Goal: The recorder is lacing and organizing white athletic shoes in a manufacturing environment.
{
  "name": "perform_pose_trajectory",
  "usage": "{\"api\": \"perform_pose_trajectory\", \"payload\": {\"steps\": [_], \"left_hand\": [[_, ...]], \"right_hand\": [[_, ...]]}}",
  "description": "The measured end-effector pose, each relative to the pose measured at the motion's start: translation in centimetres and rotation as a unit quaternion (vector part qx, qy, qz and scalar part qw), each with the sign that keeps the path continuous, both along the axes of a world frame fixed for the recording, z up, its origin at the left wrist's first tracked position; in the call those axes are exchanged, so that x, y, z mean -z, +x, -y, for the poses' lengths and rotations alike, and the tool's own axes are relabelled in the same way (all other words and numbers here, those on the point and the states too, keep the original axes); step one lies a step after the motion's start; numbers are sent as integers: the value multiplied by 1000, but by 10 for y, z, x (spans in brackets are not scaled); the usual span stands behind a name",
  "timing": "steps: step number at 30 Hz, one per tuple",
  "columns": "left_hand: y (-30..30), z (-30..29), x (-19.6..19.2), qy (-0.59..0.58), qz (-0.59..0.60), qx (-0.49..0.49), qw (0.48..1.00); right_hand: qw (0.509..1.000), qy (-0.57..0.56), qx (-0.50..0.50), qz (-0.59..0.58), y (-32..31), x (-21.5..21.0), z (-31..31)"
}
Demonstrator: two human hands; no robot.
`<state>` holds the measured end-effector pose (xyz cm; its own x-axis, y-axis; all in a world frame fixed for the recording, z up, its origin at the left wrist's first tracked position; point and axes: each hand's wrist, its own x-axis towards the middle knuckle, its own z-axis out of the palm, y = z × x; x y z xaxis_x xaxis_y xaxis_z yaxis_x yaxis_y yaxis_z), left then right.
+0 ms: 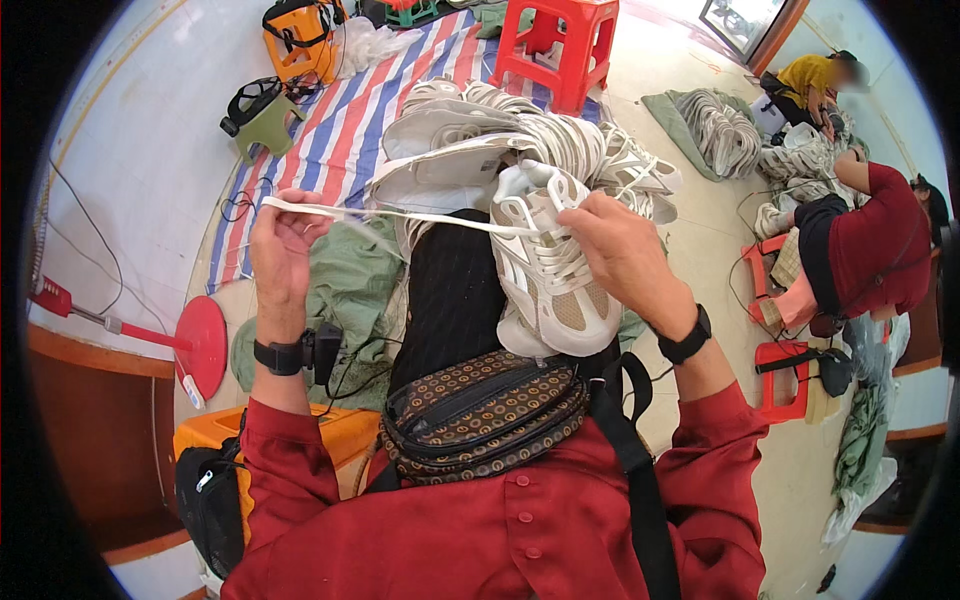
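A beige and white sneaker upper (560, 290) rests on my lap, toe toward me. A flat white shoelace (430, 217) runs from its eyelets out to the left. My left hand (287, 240) is raised at the left, fingers closed on the lace and pulling it fairly straight. At the collar and upper eyelets, my right hand (618, 240) pinches the edge of the upper; its fingertips partly hide what they grip. Just beyond lies a stack of similar shoe uppers (540, 140), packed side by side.
A red stool (565, 50) stands beyond the stack, near a striped sheet (340, 130). Green cloth (350, 275) lies below my left hand. A patterned waist bag (485, 415) sits at my waist. At right, two people work beside more uppers (715, 130).
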<state>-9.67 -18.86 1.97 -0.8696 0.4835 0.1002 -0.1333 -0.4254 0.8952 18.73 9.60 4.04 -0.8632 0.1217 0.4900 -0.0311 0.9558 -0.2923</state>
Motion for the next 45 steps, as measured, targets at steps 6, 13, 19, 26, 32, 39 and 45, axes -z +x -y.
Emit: {"api": "perform_pose_trajectory", "payload": {"steps": [6,13,19,26,32,39,45], "left_hand": [[9,-10,24,-292,-247,-184,905],[98,-60,3,-200,-591,-23,781],[111,-152,7,-141,-596,98,784],[106,-150,28,-212,-532,156,805],[109,-149,27,-199,-545,144,802],[105,-149,28,-209,-554,167,789],[112,-151,29,-229,-576,138,773]], "right_hand": [[985,132,-1,112,-16,-6,1],[987,51,-55,143,-22,-9,-11],[983,-55,-74,161,-20,-11,-16],[964,-196,-77,163,1,-8,-20],[991,-118,-25,59,2,4,-18],[969,-208,-62,118,-6,-6,-24],[986,133,-80,67,9,-4,12]]}}
